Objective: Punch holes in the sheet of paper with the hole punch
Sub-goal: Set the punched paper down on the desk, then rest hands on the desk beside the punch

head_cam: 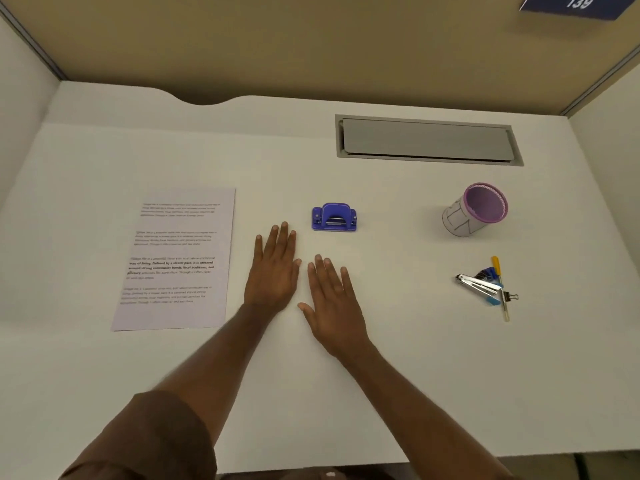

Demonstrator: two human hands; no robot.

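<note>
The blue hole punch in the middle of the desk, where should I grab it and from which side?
Probably grip the hole punch across its two short ends, coming from above with the right hand. It sits flat with its arched lever on top, slot facing you, and both ends are free.

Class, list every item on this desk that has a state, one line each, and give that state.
sheet of paper: flat, printed side up, unpunched
hole punch: upright, untouched
pen cup: upright
desk hatch: closed
left hand: open, flat
right hand: open, flat
</note>
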